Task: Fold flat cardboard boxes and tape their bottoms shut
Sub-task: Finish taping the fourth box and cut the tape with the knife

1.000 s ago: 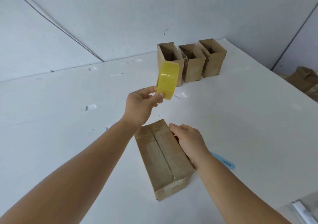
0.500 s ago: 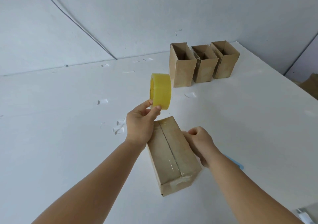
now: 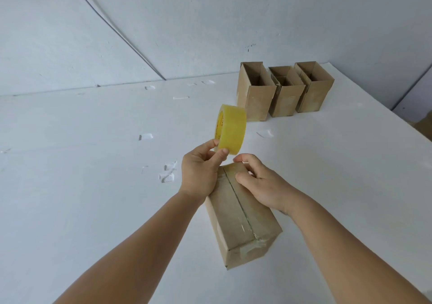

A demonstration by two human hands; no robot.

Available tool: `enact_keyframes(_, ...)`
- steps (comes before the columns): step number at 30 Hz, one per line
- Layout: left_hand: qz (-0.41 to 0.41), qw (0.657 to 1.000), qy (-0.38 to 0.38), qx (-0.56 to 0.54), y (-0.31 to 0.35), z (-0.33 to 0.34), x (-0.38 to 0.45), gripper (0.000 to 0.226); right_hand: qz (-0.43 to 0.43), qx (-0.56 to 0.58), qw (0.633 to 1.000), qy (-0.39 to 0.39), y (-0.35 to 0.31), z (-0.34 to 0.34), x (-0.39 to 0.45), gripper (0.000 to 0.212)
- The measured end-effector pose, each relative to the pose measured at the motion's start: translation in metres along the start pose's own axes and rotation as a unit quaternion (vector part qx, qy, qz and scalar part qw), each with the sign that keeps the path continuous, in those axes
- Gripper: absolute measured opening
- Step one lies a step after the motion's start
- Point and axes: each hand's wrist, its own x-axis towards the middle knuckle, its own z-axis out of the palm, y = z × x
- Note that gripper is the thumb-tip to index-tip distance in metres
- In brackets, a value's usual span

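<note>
I noted the left hand (image 3: 199, 171) pinching the yellow tape roll (image 3: 231, 128) upright between thumb and fingers. Red printing on its side was unreadable. The right hand (image 3: 259, 180) gripped the far end of the cardboard box (image 3: 243, 219), which lay seam-up on the table (image 3: 93, 187). Three open boxes (image 3: 284, 91) stood at one o'clock.

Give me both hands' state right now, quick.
Left hand: pinches the tape roll, lifted above the table.
Right hand: fingers curled on the far end of the box, holding it.
</note>
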Motion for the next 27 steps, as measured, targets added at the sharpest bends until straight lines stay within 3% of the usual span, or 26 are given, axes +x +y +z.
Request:
enact_keyframes(6, 0.005, 1.000, 0.003, 0.000, -0.003, -0.001, 0.001, 0.014, 0.014, -0.058, 0.998, -0.001, 0.000, -0.002, 0.004, 0.033)
enact_keyframes(11, 0.046, 0.998, 0.014, 0.031, 0.014, 0.005, 0.024, 0.011, -0.011, -0.017, 0.995, 0.099, -0.004, 0.001, 0.016, 0.044)
enact_keyframes(16, 0.068, 0.996, 0.025, 0.056, 0.030, -0.002, 0.036, 0.013, -0.008, 0.030, 0.990, 0.138, -0.015, -0.001, 0.025, 0.062)
enact_keyframes(19, 0.068, 0.997, -0.023, 0.033, 0.044, -0.016, 0.027, 0.017, -0.033, 0.100, 0.978, 0.180, -0.025, -0.011, 0.024, 0.069)
enact_keyframes(22, 0.049, 0.991, -0.121, 0.000, 0.058, -0.028, 0.009, 0.016, -0.091, 0.198, 0.961, 0.171, -0.039, -0.022, 0.019, 0.054)
enact_keyframes(27, -0.046, 0.971, -0.236, -0.019, 0.071, -0.038, -0.018, 0.017, -0.149, 0.306, 0.935, 0.097, -0.054, -0.029, -0.001, 0.099)
